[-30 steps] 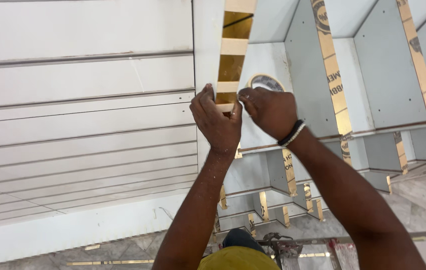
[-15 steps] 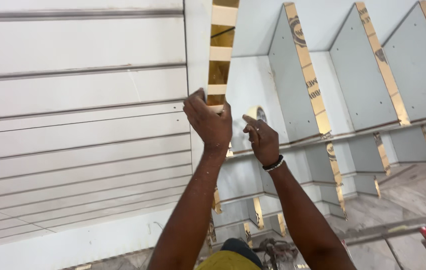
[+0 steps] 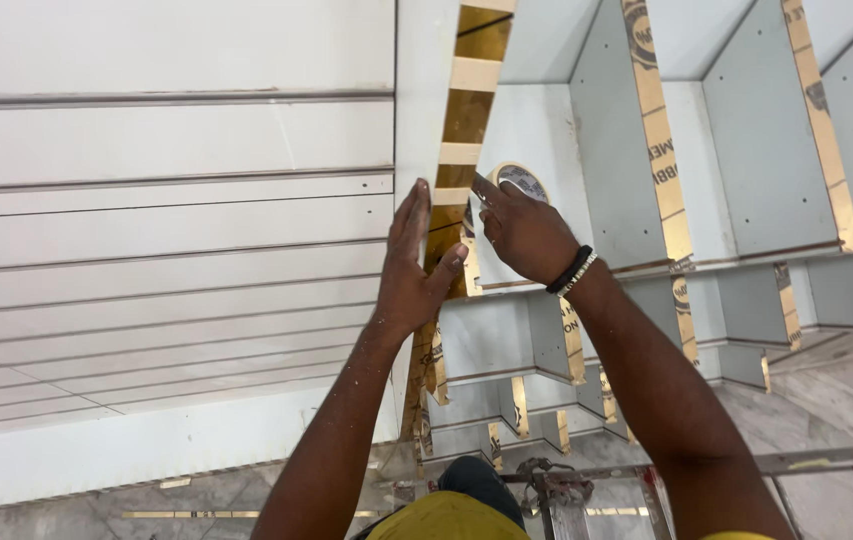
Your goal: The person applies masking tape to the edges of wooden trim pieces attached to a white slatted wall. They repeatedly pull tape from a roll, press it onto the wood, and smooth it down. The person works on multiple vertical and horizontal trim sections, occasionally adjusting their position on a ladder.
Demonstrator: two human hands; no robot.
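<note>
The left hand (image 3: 414, 275) lies open and flat against a gold metal strip (image 3: 466, 110) crossed by cream tape bands, running up a white panel edge (image 3: 424, 90). The right hand (image 3: 524, 232), just beside it, pinches a tape roll (image 3: 520, 180). The strip looks thin, stiff, glossy and probably slippery; best pressed along its face.

Open room left of the left hand (image 3: 411, 270) along the flat white panel (image 3: 166, 210). Blocked rightward by the right hand (image 3: 524, 232) and grey fins (image 3: 611, 150); narrow gaps between.
</note>
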